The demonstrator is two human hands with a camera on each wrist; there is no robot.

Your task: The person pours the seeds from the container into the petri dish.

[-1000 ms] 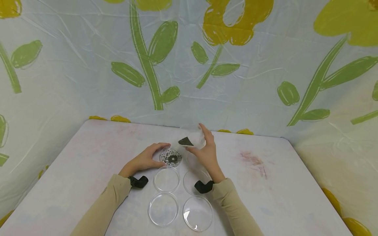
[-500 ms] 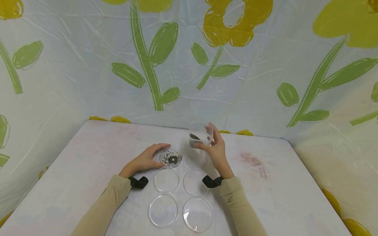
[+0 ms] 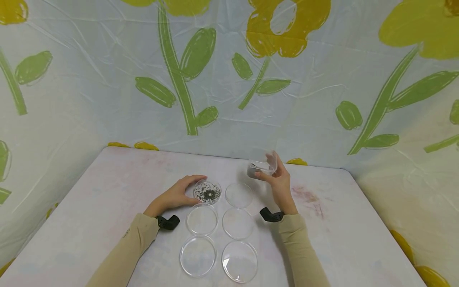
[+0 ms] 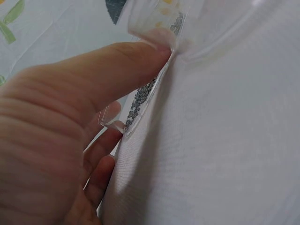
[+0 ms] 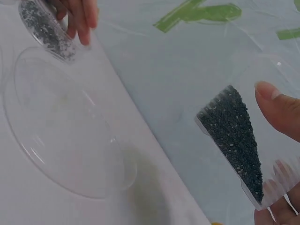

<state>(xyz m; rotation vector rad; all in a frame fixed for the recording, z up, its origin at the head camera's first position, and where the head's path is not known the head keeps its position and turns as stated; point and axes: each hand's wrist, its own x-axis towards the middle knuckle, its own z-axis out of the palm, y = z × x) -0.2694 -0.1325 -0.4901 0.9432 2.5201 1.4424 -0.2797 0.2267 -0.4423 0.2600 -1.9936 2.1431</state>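
My left hand (image 3: 175, 193) holds the rim of a clear petri dish (image 3: 207, 191) at the back left of the group. Its thumb and fingers lie on opposite sides of the rim. Dark seed-like grains (image 4: 139, 101) are scattered over the dish's bottom, densest in a ring near the middle. Above the table, to the right of the dishes, my right hand (image 3: 282, 186) grips a clear plastic box (image 3: 255, 169). In the right wrist view, a heap of dark grains (image 5: 232, 143) lies along one side of that box, with the thumb (image 5: 279, 110) against it.
Nearest the box stands a clear petri dish (image 3: 239, 195) without grains. More such dishes (image 3: 202, 219) form two columns toward the front, including a front-left dish (image 3: 198, 256) and a front-right dish (image 3: 240, 261). A flower-printed cloth (image 3: 229, 79) hangs behind the table (image 3: 322, 239).
My right hand has moved the box rightward, away from the grain-strewn dish, and tipped it back toward level. The back-right dish is now uncovered to view. My left hand stays on its dish.
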